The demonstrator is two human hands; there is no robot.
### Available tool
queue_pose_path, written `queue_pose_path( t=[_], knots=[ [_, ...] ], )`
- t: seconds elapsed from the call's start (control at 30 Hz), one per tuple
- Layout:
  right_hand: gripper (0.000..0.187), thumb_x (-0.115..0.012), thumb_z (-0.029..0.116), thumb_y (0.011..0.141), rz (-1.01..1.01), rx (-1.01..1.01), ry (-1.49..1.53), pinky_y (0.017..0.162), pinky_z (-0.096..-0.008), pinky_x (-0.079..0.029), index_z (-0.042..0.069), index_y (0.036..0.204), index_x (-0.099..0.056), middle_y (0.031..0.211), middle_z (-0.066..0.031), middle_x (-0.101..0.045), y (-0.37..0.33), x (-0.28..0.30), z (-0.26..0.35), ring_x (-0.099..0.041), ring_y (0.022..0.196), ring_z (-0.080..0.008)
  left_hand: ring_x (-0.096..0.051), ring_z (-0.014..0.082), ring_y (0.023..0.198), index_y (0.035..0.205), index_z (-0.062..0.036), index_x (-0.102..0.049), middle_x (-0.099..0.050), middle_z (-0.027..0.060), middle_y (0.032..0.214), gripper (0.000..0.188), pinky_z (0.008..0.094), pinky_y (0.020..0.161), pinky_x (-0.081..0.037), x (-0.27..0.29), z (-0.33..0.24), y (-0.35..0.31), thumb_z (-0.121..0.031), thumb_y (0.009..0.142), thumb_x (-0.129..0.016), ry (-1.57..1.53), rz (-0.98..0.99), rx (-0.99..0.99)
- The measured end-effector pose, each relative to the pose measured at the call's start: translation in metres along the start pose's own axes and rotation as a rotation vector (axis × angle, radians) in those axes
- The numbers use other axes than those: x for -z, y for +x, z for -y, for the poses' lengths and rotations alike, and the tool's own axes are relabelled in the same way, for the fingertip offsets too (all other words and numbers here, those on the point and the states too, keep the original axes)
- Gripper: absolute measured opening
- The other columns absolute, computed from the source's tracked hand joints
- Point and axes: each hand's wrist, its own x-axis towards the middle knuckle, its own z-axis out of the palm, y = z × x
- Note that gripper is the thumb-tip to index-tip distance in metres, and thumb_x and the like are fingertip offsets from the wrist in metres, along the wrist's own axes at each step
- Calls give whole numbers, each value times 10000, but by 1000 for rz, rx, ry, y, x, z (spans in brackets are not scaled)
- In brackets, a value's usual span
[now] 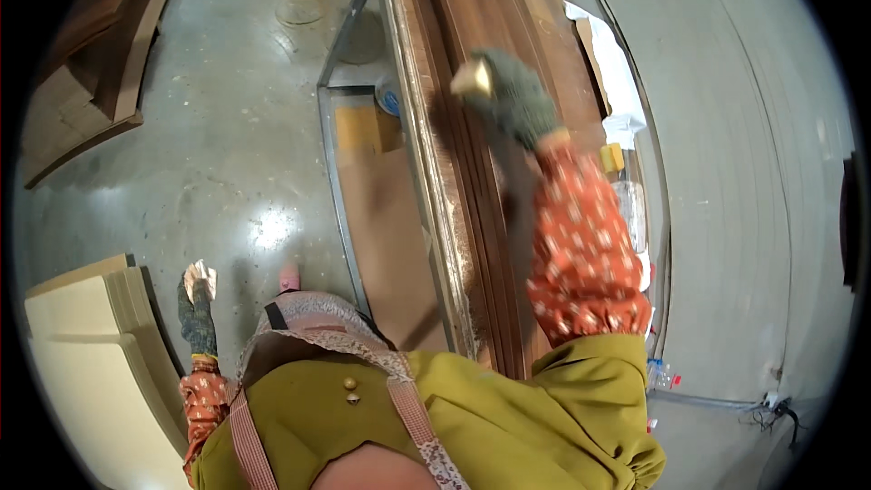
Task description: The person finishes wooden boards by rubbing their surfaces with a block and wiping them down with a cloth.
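My right hand (pixel 517 104), in a grey-green knitted glove, is over the dark brown wooden panels (pixel 485 4) stacked on the workbench. Its fingers are closed round a small pale thing with a shiny gold-coloured side (pixel 481 80); blur hides its exact kind. My left hand (pixel 195 313), in a similar glove, hangs low at my left side, away from the bench. A crumpled white cloth or paper (pixel 205 278) shows at its fingers, which are closed on it.
Pale boards (pixel 100 363) stand stacked at lower left, and brown curved panels (pixel 100 63) at upper left. Along the bench's right side lie white sheeting (pixel 617 77), a yellow block (pixel 612 158) and a clear bottle (pixel 631 215). The bench has a metal frame (pixel 328 145).
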Motion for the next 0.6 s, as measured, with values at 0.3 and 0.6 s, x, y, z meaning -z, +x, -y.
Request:
queue_pose_path(
  t=[0.3,0.6],
  knots=[
    [733,-726,119,669,337,-295,135,951,-430,-449,82,1346,-447,1226,-140,-564,-224,79,95,-555,1095,-330,-559,200,1061,1271,-24,-516,-587,121,1191,492,311,925,-432,-80,-41,102,-373,927,-559,-131,176,-35],
    [640,-684,223,780,228,-15,0,873,-437,-459,77,1345,-421,1149,-169,-570,28,8,-8,-546,1015,-366,-560,140,1000,1250,-28,-523,-612,78,1113,425,284,863,-459,-144,-132,138,-304,932,-578,-161,219,-170]
  ],
)
